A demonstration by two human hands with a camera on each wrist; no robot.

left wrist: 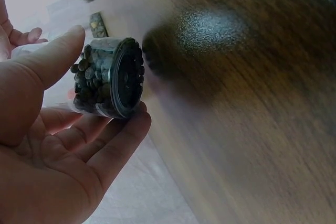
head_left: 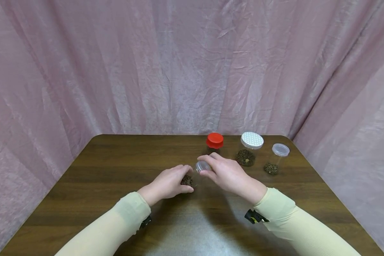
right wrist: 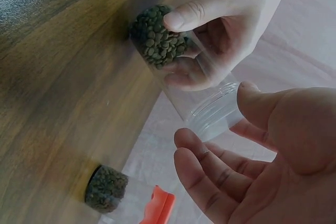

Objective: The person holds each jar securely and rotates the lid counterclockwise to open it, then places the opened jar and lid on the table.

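Observation:
My left hand [head_left: 168, 182] grips the lower part of a clear plastic jar [right wrist: 157, 43], thumb on one side and fingers on the other. Dark brown-green pellets [left wrist: 93, 80] fill the jar's bottom end; its upper part looks bare. The jar tilts, and its base seems just off the table in the left wrist view. At the jar's top, my right hand [head_left: 227, 172] holds the clear, ridged lid [head_left: 202, 166] between thumb and fingers. In the right wrist view the lid sits on the jar's mouth; whether it is loose I cannot tell.
On the brown wooden table [head_left: 131, 153], a red-lidded jar [head_left: 215, 140] stands behind my hands. A larger jar with a white patterned lid [head_left: 252, 139] and a slim jar with a clear lid [head_left: 280, 149] stand to its right, both holding pellets. Pink curtains [head_left: 166, 71] hang behind.

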